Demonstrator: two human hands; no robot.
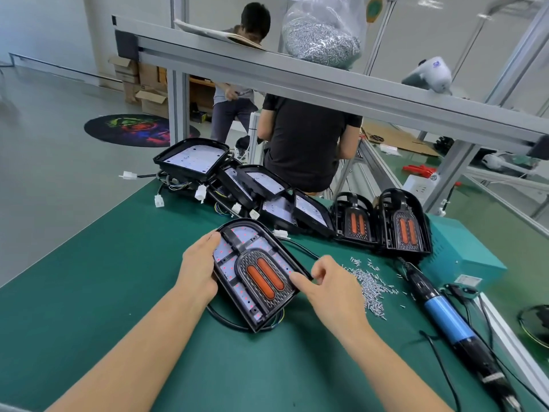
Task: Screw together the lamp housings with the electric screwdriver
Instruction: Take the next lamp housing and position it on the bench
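Observation:
A black lamp housing with a white LED board and two orange lenses lies on the green mat in front of me. My left hand holds its left edge, thumb on the rim. My right hand sits at its right edge, the thumb reaching toward the lens frame, fingers curled; whether it pinches a screw I cannot tell. The electric screwdriver, blue and black, lies on the mat to the right, untouched. A heap of loose silver screws lies between my right hand and the screwdriver.
Several open housings with wires and white plugs line the back of the mat. Two black covers stand by a teal box. A bag of screws rests on the aluminium rail. Two people work beyond the bench.

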